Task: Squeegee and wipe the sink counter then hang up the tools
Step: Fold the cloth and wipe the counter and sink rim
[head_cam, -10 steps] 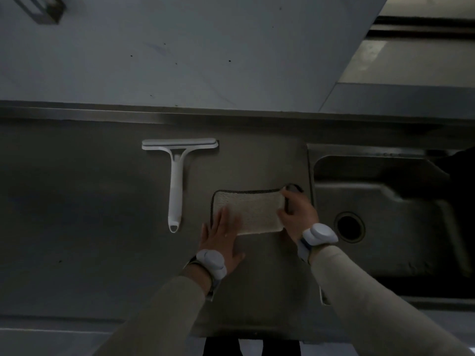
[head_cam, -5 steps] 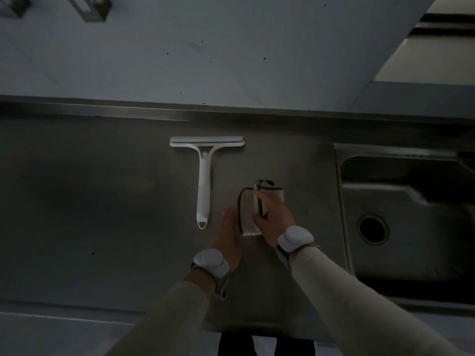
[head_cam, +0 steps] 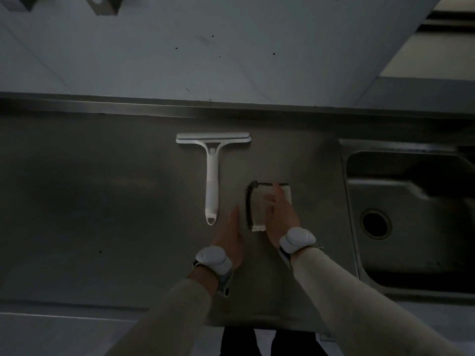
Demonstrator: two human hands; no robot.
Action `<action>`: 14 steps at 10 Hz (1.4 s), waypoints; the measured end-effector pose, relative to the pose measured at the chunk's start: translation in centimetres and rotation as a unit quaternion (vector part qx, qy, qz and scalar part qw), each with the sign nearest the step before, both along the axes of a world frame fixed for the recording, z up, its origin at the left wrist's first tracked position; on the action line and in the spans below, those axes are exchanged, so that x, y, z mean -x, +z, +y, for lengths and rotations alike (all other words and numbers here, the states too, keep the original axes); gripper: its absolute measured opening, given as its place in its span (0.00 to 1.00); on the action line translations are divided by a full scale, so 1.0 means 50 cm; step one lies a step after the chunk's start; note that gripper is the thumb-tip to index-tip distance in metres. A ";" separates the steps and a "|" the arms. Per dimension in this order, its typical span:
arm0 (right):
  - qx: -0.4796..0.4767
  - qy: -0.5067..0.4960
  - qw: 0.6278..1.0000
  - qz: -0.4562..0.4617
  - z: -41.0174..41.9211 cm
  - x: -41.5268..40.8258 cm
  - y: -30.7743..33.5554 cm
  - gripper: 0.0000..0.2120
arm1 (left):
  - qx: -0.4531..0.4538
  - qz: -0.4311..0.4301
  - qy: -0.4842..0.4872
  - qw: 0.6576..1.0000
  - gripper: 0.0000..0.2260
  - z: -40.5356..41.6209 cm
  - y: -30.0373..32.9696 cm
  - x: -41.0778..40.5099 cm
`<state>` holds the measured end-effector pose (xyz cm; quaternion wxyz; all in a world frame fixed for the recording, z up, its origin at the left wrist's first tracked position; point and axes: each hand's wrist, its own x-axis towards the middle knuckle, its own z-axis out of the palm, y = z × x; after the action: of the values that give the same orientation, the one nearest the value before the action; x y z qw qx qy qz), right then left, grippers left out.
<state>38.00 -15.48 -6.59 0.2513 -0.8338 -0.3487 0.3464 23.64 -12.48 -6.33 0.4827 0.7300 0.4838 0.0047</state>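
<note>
Right hand lies flat on the folded cloth, fingers straight, pressing it to the steel counter — the cloth's dark-edged side faces left. Left hand rests open on the counter just beside the cloth, holding nothing. Near my left fingertips lies the white squeegee — handle toward me, blade toward the wall. Over to the right is the sink.
</note>
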 end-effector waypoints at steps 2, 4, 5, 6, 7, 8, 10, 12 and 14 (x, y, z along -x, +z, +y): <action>0.010 0.188 0.957 -0.221 0.006 -0.004 -0.034 0.25 | -0.013 0.024 -0.018 0.999 0.26 0.013 0.036 -0.007; 0.110 0.252 0.933 -0.234 -0.022 0.000 -0.105 0.32 | -0.012 0.038 -0.012 0.999 0.27 0.033 0.031 -0.013; 0.080 0.270 0.923 -0.262 -0.038 -0.010 -0.112 0.29 | -0.003 0.037 -0.018 0.999 0.26 0.033 0.043 -0.015; 0.053 0.299 0.907 -0.291 -0.044 -0.034 -0.114 0.27 | -0.025 0.032 -0.027 0.999 0.26 0.040 0.041 -0.038; 0.021 0.326 0.895 -0.303 -0.026 -0.077 -0.129 0.27 | -0.071 0.010 -0.041 0.997 0.25 0.051 0.038 -0.075; -0.002 0.324 0.894 -0.311 0.011 -0.115 -0.140 0.27 | -0.090 0.030 -0.044 0.994 0.27 0.063 0.023 -0.104; 0.017 0.327 0.888 -0.323 0.097 -0.213 -0.156 0.28 | -0.114 0.114 -0.032 0.986 0.36 0.090 -0.028 -0.182; 0.002 0.316 0.887 -0.338 0.168 -0.329 -0.158 0.37 | -0.052 0.171 0.029 0.983 0.51 0.109 -0.068 -0.252; -0.034 0.398 0.854 -0.335 0.248 -0.378 -0.145 0.32 | -0.079 0.262 0.019 0.962 0.65 0.099 -0.089 -0.277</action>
<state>56.90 -3.08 -13.86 -0.0113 -0.6804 -0.7253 0.1045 37.49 -7.52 -10.77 0.2795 0.7320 0.6055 -0.1396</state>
